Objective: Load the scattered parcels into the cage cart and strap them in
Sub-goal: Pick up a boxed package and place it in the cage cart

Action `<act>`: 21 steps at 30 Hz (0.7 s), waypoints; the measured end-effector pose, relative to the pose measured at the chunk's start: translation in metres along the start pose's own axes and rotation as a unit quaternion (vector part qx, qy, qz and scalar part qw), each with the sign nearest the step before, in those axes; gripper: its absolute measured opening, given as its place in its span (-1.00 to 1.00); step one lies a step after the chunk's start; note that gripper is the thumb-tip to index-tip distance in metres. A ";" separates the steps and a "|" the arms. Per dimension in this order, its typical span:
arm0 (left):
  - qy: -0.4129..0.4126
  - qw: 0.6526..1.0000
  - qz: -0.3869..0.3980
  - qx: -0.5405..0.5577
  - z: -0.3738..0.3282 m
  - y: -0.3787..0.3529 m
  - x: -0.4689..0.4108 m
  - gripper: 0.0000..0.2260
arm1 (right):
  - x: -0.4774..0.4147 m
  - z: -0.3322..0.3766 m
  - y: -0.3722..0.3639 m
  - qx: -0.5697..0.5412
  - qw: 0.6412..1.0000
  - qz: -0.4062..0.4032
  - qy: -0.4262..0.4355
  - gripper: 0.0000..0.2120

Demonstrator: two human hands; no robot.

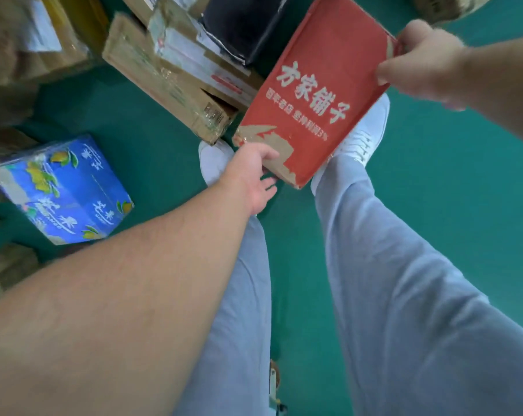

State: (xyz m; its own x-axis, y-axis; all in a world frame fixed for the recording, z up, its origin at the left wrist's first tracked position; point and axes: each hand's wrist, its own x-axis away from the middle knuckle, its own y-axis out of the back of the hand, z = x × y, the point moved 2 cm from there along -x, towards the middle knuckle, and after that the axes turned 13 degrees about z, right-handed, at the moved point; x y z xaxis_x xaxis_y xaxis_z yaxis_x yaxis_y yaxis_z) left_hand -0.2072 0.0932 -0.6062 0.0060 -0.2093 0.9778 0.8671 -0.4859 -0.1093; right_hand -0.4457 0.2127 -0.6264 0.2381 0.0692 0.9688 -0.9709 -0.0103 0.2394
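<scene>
Red box (314,94) gripped between left hand (254,175) and right hand (425,64).

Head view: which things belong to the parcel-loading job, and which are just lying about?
Job:
- red box, gripped at opposite corners by the left hand and right hand
- blue box, taped brown carton, black parcel, none picked up yet

Not the job:
- green floor
- white shoes
- grey trousers

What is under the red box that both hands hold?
Below the red box show the left white shoe, the right white shoe and green floor. The box hides part of the right one and the floor between them.
</scene>
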 end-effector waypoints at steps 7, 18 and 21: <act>-0.140 0.990 0.017 0.019 0.038 0.019 0.178 -0.54 | 0.203 0.001 0.013 -0.326 0.932 0.121 0.105 -0.64; -0.282 0.948 0.124 -0.083 0.074 0.077 0.489 -0.72 | 0.539 0.017 -0.002 -0.432 0.886 0.042 0.163 -0.69; -0.332 0.934 0.110 -0.073 0.104 0.104 0.543 -0.76 | 0.594 0.025 -0.032 -0.415 0.891 0.037 0.178 -0.65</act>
State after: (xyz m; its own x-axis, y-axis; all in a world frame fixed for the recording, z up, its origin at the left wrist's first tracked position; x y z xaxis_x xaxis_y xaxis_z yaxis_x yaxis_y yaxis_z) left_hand -0.0622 0.0169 -0.0678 0.5269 0.2313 0.8178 0.7308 -0.6145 -0.2971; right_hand -0.2729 0.2296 -0.0569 0.2928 0.4133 0.8622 -0.7042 0.7032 -0.0979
